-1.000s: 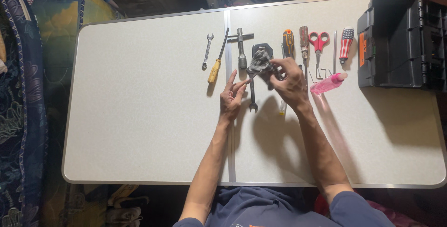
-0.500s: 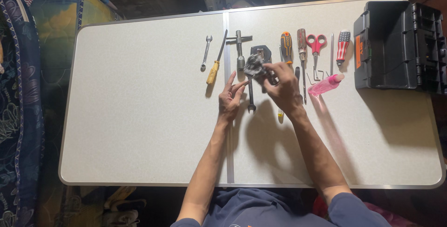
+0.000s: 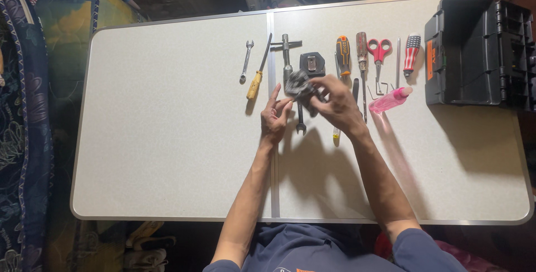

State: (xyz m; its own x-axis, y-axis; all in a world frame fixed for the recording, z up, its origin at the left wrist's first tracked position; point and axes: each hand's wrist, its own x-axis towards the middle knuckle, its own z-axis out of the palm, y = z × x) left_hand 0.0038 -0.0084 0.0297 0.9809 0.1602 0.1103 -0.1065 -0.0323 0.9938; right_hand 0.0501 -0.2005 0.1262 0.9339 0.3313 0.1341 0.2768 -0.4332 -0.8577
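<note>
- Grey tool (image 3: 300, 85): held above the table (image 3: 167, 138) near its centre seam, just at 6 o'clock of the black pouch (image 3: 312, 64). Long axis cannot be told.
- Right hand (image 3: 335, 104): fingers clenched around the tool from its 4 o'clock side; the nearer hand.
- Left hand (image 3: 274, 118): fingers spread, tips touching the tool from 8 o'clock.
- Wrench (image 3: 300, 121) lies directly beneath; screwdrivers (image 3: 343, 54) at 2 o'clock; toolbox (image 3: 474, 54) well apart at 3 o'clock.

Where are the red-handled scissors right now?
In the head view, the red-handled scissors lie in the tool row toward the table's far right, between a brown-handled screwdriver and a thin metal rod.
</note>
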